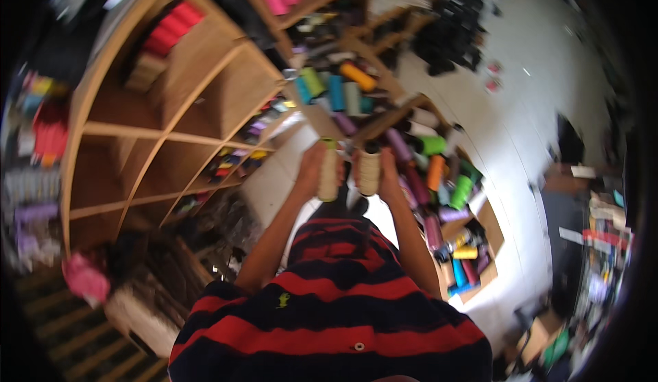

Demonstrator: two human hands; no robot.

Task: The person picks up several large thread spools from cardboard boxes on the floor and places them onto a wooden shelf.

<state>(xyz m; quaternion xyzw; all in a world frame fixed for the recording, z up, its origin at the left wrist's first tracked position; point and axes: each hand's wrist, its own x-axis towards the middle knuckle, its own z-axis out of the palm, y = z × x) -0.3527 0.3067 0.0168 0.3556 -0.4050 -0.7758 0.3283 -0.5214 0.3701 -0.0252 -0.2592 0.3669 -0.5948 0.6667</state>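
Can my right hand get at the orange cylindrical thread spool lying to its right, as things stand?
Probably not straight away: your right hand holds a beige cylindrical thread spool. Otherwise the way looks free; the orange spool lies nearby, seemingly uncovered.

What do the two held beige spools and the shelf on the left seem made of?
Left spool and right spool: probably matte thread, judging by the dull, ridged winding; cores unclear. Shelf: likely wood or plywood, smooth-looking, from its brown panels and tan edges; any coating unclear.

We count one striped shirt (329, 300) and, beyond it, two beige spools (328, 175) in our two hands (311, 169).
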